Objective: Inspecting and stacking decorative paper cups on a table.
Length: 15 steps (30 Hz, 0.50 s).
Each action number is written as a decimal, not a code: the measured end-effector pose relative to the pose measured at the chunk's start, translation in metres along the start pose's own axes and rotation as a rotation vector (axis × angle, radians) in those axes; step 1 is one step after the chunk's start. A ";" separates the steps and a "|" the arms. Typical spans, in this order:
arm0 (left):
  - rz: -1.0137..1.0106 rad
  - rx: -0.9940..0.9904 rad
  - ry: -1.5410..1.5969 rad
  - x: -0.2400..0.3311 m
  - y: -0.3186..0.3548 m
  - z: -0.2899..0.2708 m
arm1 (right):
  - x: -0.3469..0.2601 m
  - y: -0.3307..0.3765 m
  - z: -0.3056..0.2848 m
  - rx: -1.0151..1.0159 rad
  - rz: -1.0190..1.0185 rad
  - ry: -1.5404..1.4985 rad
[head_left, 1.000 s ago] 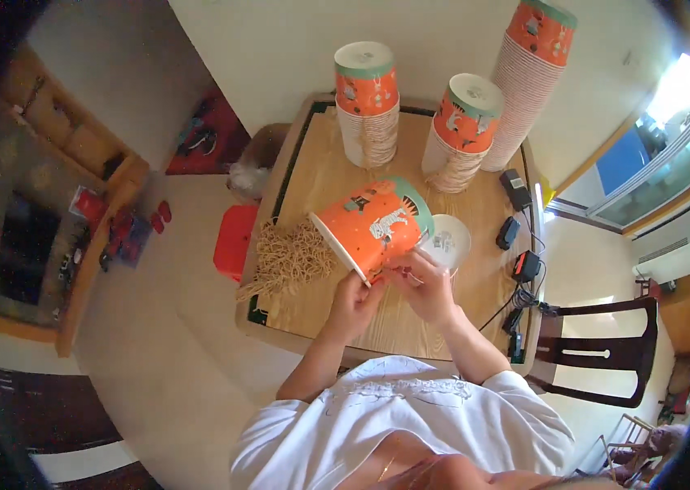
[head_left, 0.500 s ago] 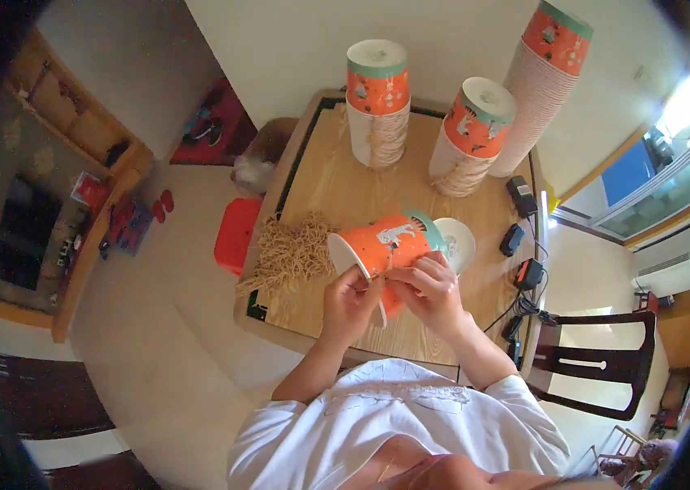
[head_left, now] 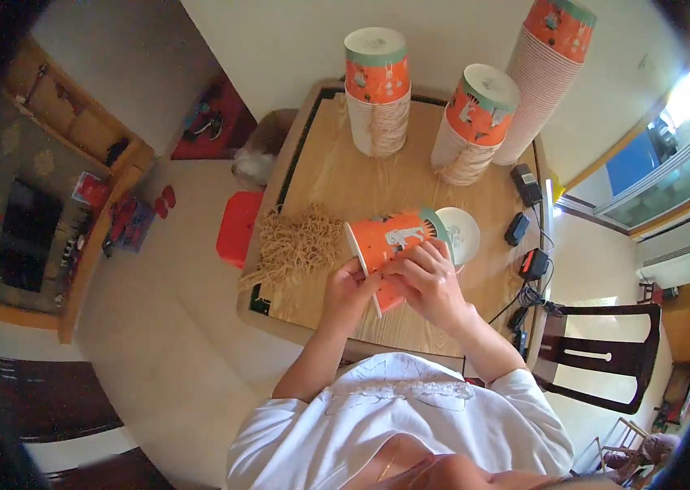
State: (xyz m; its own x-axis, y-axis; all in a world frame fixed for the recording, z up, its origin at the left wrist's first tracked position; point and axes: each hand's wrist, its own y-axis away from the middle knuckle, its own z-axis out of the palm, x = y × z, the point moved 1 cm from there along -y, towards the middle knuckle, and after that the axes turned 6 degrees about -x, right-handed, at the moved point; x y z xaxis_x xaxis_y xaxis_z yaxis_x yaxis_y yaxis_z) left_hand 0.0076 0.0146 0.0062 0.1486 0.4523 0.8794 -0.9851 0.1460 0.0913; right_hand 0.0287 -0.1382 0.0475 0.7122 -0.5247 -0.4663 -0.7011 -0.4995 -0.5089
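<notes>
A person in a white top is standing at a wooden desk (head_left: 337,184) in the middle of the frame, both hands working an orange paper cup (head_left: 390,237) that is lying on its side just above the desk near the front edge. The left hand (head_left: 346,292) is closing its grip on the cup's open rim at the lower left, while the right hand (head_left: 426,282) is wrapping its fingers over the cup's wall and pinching at the rim from the right. A second orange piece is showing beneath the hands, though what it is cannot be told. A white round lid (head_left: 459,235) is lying flat just right of the cup's base.

To the left of the hands, a heap of tan strings (head_left: 296,245) is spilling over the desk's edge. Three tall stacks of nested cups are standing at the upper side: one stack (head_left: 376,94) centre, a leaning stack (head_left: 474,122) beside it, and the tallest stack (head_left: 545,73) at the upper right. Black chargers (head_left: 524,224) are trailing along the right edge.

Judging from the pose, the work looks to go best with the left hand steadying the rim without crushing it, and the right fingertips acting lightly so the thin wall is not creasing.
</notes>
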 end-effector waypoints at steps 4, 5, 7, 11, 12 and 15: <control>-0.004 0.012 -0.128 0.001 0.002 -0.001 | 0.005 0.003 0.003 -0.018 -0.013 0.000; -0.006 0.013 -0.113 0.002 0.003 -0.001 | 0.006 0.004 0.002 -0.011 -0.018 -0.002; -0.005 0.013 -0.096 0.000 0.003 -0.003 | 0.007 0.004 0.003 -0.004 -0.025 -0.001; -0.028 0.102 -0.122 0.004 0.001 -0.009 | 0.010 0.001 0.003 0.020 0.051 0.010; 0.001 0.119 -0.052 0.008 0.000 -0.008 | 0.011 0.001 0.003 0.051 0.102 0.002; 0.011 0.121 -0.085 0.014 -0.001 -0.010 | 0.021 0.007 0.013 0.081 0.222 -0.021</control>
State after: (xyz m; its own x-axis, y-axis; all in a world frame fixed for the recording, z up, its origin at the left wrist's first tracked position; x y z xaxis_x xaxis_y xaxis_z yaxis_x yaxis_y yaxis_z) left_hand 0.0116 0.0293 0.0140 0.1345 0.3765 0.9166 -0.9907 0.0319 0.1323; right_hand 0.0388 -0.1439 0.0252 0.5420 -0.6009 -0.5875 -0.8362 -0.3158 -0.4485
